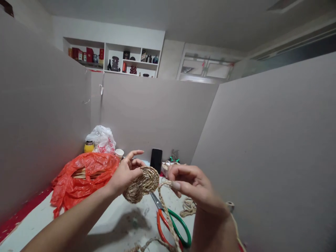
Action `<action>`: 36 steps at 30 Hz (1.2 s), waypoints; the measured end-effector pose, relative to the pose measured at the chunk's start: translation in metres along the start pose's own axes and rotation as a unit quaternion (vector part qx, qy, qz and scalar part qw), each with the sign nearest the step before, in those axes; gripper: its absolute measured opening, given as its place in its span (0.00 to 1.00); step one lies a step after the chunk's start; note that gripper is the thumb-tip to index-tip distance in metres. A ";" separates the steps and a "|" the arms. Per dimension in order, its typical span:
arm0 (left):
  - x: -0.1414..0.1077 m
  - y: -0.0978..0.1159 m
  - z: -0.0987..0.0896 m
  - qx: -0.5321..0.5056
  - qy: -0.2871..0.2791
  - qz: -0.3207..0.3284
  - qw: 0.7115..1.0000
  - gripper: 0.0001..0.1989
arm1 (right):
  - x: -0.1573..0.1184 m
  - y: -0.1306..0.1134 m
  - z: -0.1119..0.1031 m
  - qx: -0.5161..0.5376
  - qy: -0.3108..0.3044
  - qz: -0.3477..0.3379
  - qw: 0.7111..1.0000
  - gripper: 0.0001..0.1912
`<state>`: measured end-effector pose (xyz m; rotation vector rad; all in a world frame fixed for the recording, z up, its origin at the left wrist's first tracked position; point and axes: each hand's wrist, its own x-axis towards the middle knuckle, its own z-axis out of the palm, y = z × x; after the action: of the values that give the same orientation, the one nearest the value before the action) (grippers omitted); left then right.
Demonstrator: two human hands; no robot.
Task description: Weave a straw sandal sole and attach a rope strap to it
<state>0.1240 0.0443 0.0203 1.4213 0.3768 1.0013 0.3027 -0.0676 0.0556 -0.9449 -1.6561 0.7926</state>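
One red plastic bag (70, 187) at 9 o'clock from the work in hand, loosely wrapped around flat pale strips (86, 173). Beyond, at 10, a yellow jar (89, 147); between 10 and 11, a crumpled white bag (102, 138); at 11, a white cup (119, 153).

Left hand (128, 172) at 10 o'clock, thumb pressed on the near face of the woven coil (145, 182), index finger raised and free, other fingers bent, partly hidden. Firmly gripping the coil, held tilted in the air over the pale table (120, 224), at the clock's centre. Already formed, judging by the rows: a compact body of many rounds, laid tight side by side. Apparently left over: a good length of loose braid (172, 227), not laid in, running from near the coil's 3 o'clock edge down towards 5 and out of view. Exact join with the coil too small to tell.

At 1, a dark phone (156, 160); at 5, scissors (159, 206) with red and green handles, lying under the braid. Between 1 and 2, a green-gripped tool (174, 158).

Right hand (193, 183) at 3 o'clock, thumb and forefinger pinched on a loop of the braid. Nearly at 4, a bundled hank (188, 208) on the table, apart from the coil, seemingly unused so far.
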 end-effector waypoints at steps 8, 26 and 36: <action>-0.023 0.011 0.011 0.008 0.006 0.078 0.997 0.25 | 0.011 -0.008 0.014 -0.045 0.010 0.045 0.998 0.09; -0.028 0.015 0.010 0.049 0.158 0.212 0.963 0.22 | 0.024 -0.013 0.036 -0.027 0.116 0.071 0.990 0.07; -0.031 0.018 0.013 0.043 0.174 0.186 0.966 0.20 | 0.017 -0.017 0.041 -0.092 0.125 0.074 0.985 0.09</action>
<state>0.1104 0.0098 0.0289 1.4230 0.4204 1.5688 0.2572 -0.0625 0.0677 -1.2554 -1.4690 0.5967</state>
